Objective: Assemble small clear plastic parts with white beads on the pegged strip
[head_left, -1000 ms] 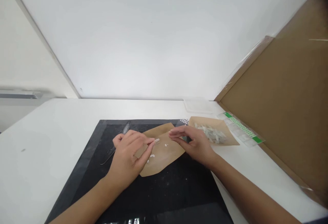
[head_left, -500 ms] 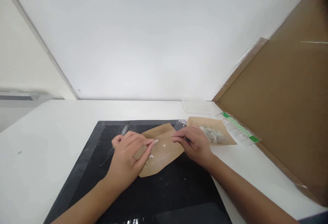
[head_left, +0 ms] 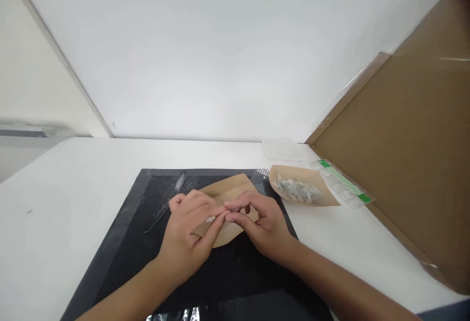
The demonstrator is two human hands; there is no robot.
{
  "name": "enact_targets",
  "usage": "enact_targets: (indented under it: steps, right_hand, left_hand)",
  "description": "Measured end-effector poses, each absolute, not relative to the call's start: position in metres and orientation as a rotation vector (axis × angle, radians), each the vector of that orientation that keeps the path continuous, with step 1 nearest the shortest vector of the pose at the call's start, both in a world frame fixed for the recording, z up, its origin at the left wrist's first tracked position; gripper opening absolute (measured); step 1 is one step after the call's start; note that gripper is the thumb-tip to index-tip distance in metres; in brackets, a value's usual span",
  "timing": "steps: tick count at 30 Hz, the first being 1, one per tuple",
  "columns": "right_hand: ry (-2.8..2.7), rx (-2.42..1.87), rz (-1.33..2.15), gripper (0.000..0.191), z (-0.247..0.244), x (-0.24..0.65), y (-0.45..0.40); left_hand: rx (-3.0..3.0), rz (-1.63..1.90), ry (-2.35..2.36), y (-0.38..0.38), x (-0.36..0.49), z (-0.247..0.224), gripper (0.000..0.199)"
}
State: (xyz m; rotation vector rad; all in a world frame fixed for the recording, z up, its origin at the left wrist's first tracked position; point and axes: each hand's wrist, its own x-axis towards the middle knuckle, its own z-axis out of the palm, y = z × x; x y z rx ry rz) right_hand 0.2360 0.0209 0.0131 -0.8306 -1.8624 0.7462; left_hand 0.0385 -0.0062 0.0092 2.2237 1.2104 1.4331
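Observation:
My left hand (head_left: 193, 223) pinches with thumb and forefinger, as it did around a small whitish stick a moment before; fingertips now hide the stick. Against those fingertips, my right hand (head_left: 259, 220) has its thumb and forefinger closed at the same spot, at the stick's other end. Both hands are over a brown paper tray (head_left: 235, 184) with curled sides. A few small white bits (head_left: 210, 219) lie in it, partly covered by my fingers.
The paper tray lies on a black mat (head_left: 253, 272) on a white table (head_left: 99, 159). A thin dark tool with white powder (head_left: 179, 182) rests at left. To the right are a second paper tray (head_left: 326, 198) of pale translucent strips and a clear, green-marked plastic case (head_left: 343, 181).
My right hand has moved left and down, away from the tray of strips, and its fingertips now meet those of my left hand. The stick has become hidden.

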Motion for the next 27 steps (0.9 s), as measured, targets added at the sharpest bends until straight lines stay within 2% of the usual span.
enact_targets:
  steps: [4,9,13,16,18,19,23,27]
  right_hand:
    - [-1.67,-0.819,1.071,0.008,0.007,0.238,0.024]
    - [-1.677,-0.768,1.048,0.003,0.004,0.242,0.026]
    - [-1.623,-0.795,1.046,0.008,0.004,0.249,0.031]
    - [-1.643,-0.91,0.961,0.01,0.005,0.259,0.037]
    - [-1.655,-1.002,0.859,0.012,0.005,0.266,0.04]
    - [-1.656,-1.039,0.813,0.014,0.005,0.27,0.041]
    - [-1.713,-1.144,0.643,0.016,0.003,0.28,0.05]
    - [-1.814,-1.143,0.545,0.015,0.004,0.283,0.056]
  left_hand:
    - [2.176,1.382,1.202,-0.008,0.039,0.01,0.016]
    - [2.336,1.26,1.209,-0.008,0.038,0.014,0.026]
    - [2.456,1.232,1.72,0.008,0.018,0.017,0.025]
    - [2.284,0.877,2.238,0.025,-0.01,0.018,0.028]
    - [2.166,0.428,2.405,0.032,-0.027,0.015,0.037]
    - [2.137,0.336,2.41,0.035,-0.033,0.013,0.041]
    - [2.113,0.125,2.395,0.032,-0.038,0.005,0.057]
    - [2.17,-0.041,2.374,0.025,-0.03,0.003,0.052]
